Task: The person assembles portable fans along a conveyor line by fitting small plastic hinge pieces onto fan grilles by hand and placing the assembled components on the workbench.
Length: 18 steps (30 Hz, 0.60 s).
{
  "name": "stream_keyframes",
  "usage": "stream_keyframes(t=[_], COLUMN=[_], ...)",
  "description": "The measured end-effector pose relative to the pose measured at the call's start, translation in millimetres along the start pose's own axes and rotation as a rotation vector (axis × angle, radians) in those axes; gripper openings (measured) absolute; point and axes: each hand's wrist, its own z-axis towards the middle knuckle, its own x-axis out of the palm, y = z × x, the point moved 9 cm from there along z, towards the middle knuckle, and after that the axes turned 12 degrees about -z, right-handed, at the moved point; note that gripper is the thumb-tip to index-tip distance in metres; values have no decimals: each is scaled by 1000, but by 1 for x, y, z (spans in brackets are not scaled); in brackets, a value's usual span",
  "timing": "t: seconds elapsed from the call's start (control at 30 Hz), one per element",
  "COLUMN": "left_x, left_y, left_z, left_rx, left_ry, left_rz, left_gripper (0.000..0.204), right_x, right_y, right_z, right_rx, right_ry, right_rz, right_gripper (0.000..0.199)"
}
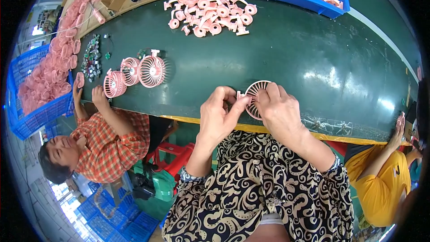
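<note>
- The left hand (218, 115) is pinching the left edge of a pink fan grille (256, 93) at the near edge of the green conveyor belt (286, 54).
- The right hand (278, 111) is gripping the grille's right side, fingers curled over it.
- Loose pink fan brackets (210, 13) are lying farther up the belt.

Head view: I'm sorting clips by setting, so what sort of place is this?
Probably a small-fan assembly line: a long dark green work table, a heap of pink plastic fan parts, finished pink fans, and both hands holding a round pink fan grille.
</note>
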Motion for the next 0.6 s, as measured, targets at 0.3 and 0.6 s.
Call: stream_keyframes(t=[0.3,0.6], left_x=[17,16], left_y=[-10,-9], left_z=[1,3], left_rx=[118,152], left_ry=[36,10], left_rz=[127,152], left_gripper=[35,21], right_x=[-1,-7], right_y=[-5,-7], right_z=[-2,-6], right_rx=[14,37], right_ry=[-93,-160], right_rz=[97,188], right_gripper=[17,22])
